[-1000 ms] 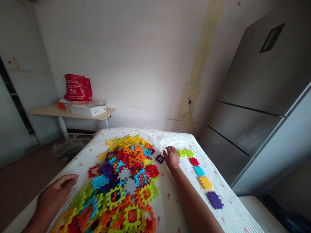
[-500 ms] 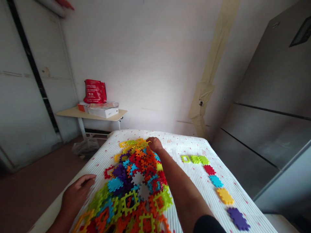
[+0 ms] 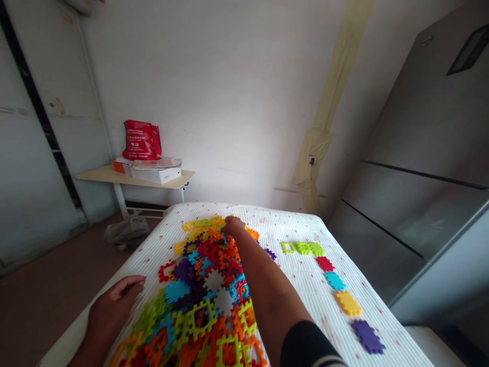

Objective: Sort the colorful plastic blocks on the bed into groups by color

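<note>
A large heap of colourful interlocking plastic tiles [image 3: 200, 275] with notched edges runs along the bed-like surface; some are solid, others open frames. At the far end of the heap, my right hand [image 3: 234, 225] reaches down among yellow and orange tiles. Its fingers are curled; whatever they grip is hidden. My left hand [image 3: 116, 300] rests beside the heap's left edge, thumb and forefinger apart, holding nothing. Right of my forearm, a bent row holds green tiles [image 3: 304, 248], a red tile [image 3: 325, 263], a blue tile [image 3: 335, 281], a yellow tile [image 3: 348, 303] and a purple tile [image 3: 368, 336].
A white ribbed cover with red specks [image 3: 301, 290] lies under everything. Behind at left, a small table [image 3: 99, 174] carries a red bag [image 3: 140, 141] and a white box [image 3: 156, 175]. A grey refrigerator [image 3: 428, 142] stands at right. A plastic bag [image 3: 127, 232] sits on the floor.
My right hand has shifted slightly left over the far end of the heap, uncovering orange and purple tiles right of my forearm. The view has turned a little. My left hand stays beside the heap.
</note>
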### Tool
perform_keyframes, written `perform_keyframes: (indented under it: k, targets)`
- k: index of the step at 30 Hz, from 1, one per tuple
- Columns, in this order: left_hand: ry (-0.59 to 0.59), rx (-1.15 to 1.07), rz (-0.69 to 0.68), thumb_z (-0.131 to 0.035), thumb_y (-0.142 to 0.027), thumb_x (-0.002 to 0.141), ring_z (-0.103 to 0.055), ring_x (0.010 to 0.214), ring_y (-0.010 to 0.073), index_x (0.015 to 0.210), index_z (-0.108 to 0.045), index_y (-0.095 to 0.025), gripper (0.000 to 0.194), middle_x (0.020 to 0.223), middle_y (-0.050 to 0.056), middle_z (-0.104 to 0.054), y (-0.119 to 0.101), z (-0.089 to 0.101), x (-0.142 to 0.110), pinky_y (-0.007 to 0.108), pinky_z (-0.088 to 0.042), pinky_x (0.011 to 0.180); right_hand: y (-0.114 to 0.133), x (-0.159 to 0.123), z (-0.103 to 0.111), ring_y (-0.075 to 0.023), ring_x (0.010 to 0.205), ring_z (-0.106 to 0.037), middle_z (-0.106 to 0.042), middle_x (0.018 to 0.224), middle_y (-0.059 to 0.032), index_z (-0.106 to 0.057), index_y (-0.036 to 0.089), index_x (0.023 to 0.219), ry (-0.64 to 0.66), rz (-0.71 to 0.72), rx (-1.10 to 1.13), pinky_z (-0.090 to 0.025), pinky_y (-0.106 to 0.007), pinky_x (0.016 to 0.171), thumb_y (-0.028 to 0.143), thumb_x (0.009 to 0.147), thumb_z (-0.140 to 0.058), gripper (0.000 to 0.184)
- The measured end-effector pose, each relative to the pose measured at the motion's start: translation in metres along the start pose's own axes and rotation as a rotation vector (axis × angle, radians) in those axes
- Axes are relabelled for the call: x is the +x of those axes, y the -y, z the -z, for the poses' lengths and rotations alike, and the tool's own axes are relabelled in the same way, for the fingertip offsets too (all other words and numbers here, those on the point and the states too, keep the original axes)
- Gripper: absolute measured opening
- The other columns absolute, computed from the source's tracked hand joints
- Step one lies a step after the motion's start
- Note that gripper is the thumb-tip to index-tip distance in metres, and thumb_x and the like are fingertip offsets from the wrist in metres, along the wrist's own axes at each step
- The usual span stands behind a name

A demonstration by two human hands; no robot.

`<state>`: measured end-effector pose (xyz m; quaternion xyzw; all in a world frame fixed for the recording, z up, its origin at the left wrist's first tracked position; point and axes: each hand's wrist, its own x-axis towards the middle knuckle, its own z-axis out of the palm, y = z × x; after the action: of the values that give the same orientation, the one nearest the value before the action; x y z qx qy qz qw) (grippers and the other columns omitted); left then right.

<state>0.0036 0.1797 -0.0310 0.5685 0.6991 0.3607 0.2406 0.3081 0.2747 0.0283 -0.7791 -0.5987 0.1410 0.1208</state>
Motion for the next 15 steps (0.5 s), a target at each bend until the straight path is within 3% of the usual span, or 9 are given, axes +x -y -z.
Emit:
perform_keyframes:
  k: [7,15]
  targets:
    - [0.041,-0.036,0.079,-0.055,-0.039,0.066,-0.063,0.079,0.0223,0.080,-0.068,-0.022,0.026,0.071,-0.004,-0.070,-0.005,0.002,-0.001,0.025,-0.043,0.063,-0.011,-0.002,0.000,-0.0224,0.097,-0.061,-0.066,0.105,-0.0055,-0.066,0.022,0.095,-0.095,-0.024,0.178,-0.046,-0.036,0.083,0.019,0.068,-0.062,0.027]
    - [0.080,-0.054,0.079,-0.053,-0.040,0.069,-0.064,0.077,0.0210,0.085,-0.066,-0.021,0.029,0.078,-0.002,-0.071,0.007,0.000,0.003,0.025,-0.046,0.060,-0.040,-0.033,0.016,-0.0103,0.073,-0.059,-0.065,0.087,0.0018,-0.060,0.021,0.099,-0.282,0.140,0.551,-0.045,-0.020,0.063,0.027,0.077,-0.051,0.024]
